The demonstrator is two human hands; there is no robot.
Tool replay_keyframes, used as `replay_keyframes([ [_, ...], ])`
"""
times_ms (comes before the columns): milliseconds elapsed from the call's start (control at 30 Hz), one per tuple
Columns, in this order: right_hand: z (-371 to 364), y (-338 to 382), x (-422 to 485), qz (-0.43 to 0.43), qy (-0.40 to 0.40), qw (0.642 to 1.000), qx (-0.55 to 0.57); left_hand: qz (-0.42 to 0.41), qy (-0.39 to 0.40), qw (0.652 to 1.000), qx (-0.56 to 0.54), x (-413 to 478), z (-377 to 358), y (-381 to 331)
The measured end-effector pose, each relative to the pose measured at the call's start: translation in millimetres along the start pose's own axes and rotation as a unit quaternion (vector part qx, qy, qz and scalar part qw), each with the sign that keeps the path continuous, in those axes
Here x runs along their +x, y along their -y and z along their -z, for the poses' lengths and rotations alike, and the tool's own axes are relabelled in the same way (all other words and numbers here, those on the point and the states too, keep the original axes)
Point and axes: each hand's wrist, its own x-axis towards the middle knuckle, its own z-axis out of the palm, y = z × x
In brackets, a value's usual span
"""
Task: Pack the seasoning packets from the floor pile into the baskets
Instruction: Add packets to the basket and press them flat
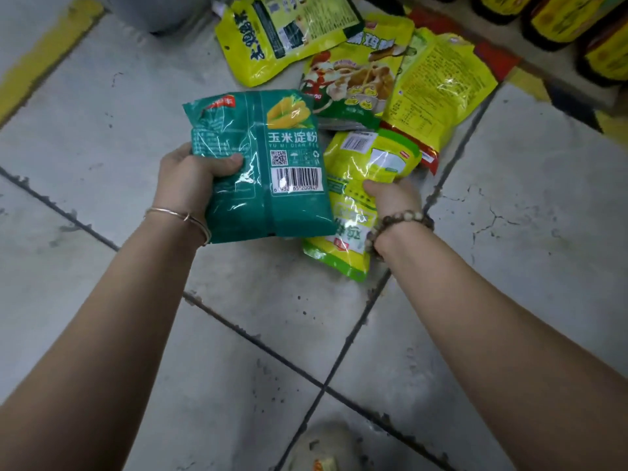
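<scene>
Two packets were in hand; none could be seen in a basket, and no baskets were in view.

- Left hand [200, 175]: clenched on the left edge of a teal cornstarch packet [265, 164], thumb on the face, fingers hidden under it. The packet was held off the tiled floor [102, 130], barcode side up.
- Right hand [394, 195]: grasped a yellow-green packet [353, 205] at its right edge, thumb pressed onto the face. Could not tell whether the packet's near end touched the floor.
- Between the two grips the teal packet's right edge overlapped the yellow-green one.

Pile, beyond both grips, on the floor:
- a chicken-print packet [353, 83] just past the teal packet's far corner;
- a yellow packet [438, 100], text side up, beside it and out past the right hand;
- a red-edged packet [429, 158], mostly hidden under that one, just beyond the right fingers;
- a large yellow packet [282, 35] furthest out, well past the left grip.

More may have lain beneath these; could not tell.

Judgement: pick-up stage, mid-task. With the baskets out of sight, the number already packed could not be judged. The two held packets needed carrying and placing, and at least four were left to gather.

A shelf of dark bottles [577, 22] stood beyond the pile.
</scene>
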Motion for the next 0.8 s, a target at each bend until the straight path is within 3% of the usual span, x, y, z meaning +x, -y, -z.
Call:
replay_keyframes([
  [300,171.3,41.5,-11.3,0.111,-0.078,0.986,0.096,-0.029,0.159,0.987,0.012,-22.3,-131.0,4.8],
  [500,270.6,70.1,-29.4,0.128,-0.187,0.973,0.049,-0.081,0.243,0.967,0.008,-70.8,-207.6,-6.8],
  [800,377.3,87.5,-79.5,0.142,-0.259,0.955,-0.004,-0.116,0.317,0.941,0.018,-138.0,-270.1,-13.2],
])
